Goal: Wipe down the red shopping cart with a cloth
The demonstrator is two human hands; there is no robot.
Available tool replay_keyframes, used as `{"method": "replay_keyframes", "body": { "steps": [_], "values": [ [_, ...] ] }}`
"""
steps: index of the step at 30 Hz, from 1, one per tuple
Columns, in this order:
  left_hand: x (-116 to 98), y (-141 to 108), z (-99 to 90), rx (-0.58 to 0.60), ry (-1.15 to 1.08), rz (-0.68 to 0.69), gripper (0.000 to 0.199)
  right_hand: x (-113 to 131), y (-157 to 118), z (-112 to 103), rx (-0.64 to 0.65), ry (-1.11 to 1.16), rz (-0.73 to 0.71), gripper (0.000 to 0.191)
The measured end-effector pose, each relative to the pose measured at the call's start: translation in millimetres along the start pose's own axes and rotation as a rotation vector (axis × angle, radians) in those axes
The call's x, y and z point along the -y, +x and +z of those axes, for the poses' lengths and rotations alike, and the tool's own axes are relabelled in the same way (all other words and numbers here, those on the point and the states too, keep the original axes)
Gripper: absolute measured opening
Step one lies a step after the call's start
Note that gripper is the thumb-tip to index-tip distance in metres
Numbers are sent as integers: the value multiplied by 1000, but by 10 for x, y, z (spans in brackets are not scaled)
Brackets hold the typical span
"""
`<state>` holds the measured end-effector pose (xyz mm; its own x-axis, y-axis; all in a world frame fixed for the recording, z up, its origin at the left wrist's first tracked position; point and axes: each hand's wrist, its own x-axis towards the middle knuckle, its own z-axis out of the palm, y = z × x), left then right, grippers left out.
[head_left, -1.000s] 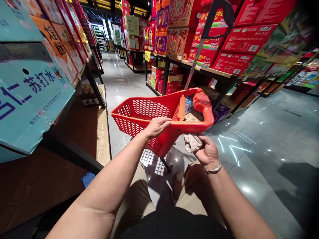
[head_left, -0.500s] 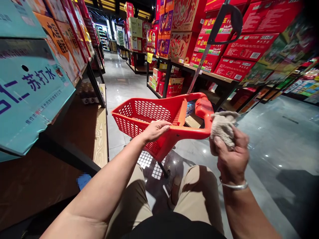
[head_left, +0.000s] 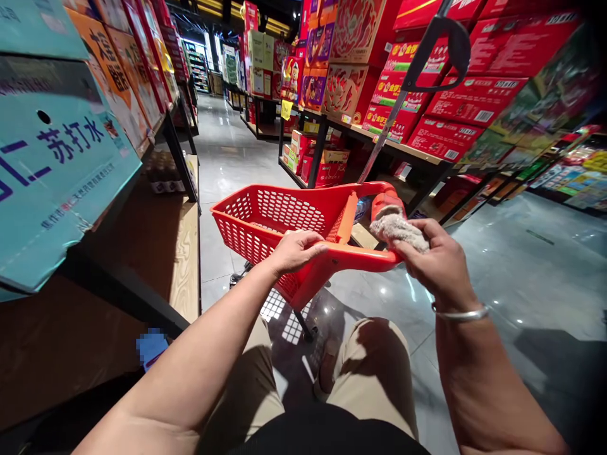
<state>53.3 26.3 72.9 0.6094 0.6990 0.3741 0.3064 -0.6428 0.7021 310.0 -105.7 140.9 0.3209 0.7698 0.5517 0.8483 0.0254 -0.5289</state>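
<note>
A red plastic shopping basket on wheels [head_left: 313,278] stands on the floor in front of my knees, its perforated sides showing. My left hand [head_left: 298,250] lies over the near rim, fingers wrapped on the edge. In my right hand [head_left: 439,259] is a greyish-white cloth [head_left: 399,231], pressed against the handle loop at the basket's right end. A metal bracelet circles that wrist. From the basket's far side a grey pole [head_left: 384,136] rises at a slant, topped by a dark grip [head_left: 439,54].
Shelves of boxed goods flank me: pale blue cartons [head_left: 57,170] close on the left, red cartons [head_left: 441,136] on the right. A lower wooden shelf [head_left: 186,262] juts near my left arm. The tiled aisle [head_left: 227,145] runs ahead.
My right hand has brought the cloth up and left, from the outer end of the handle onto its top. The left hand stays on the rim.
</note>
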Motion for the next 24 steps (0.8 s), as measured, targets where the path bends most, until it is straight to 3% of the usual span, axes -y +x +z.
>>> {"method": "replay_keyframes", "body": {
  "steps": [3,6,11,14,16,20,24],
  "values": [
    [51,-29,-54,25,-6,25,34,176,-150,-129,79,-43,-134,35],
    [102,-55,-102,29,-4,61,36,244,-44,-198,195,-41,-311,30],
    [141,-83,-148,17,17,121,37,445,303,-221,586,-98,-432,30],
    [142,-101,-176,22,-7,150,35,642,459,-55,869,-69,-411,31],
    [144,-116,-185,14,-51,146,33,738,539,151,959,-47,-444,28],
    [155,-152,-183,-9,-121,118,31,812,708,581,975,-144,-646,9],
    [154,-187,-191,-12,-78,116,33,741,1039,771,965,-431,-675,6]
  ]
}}
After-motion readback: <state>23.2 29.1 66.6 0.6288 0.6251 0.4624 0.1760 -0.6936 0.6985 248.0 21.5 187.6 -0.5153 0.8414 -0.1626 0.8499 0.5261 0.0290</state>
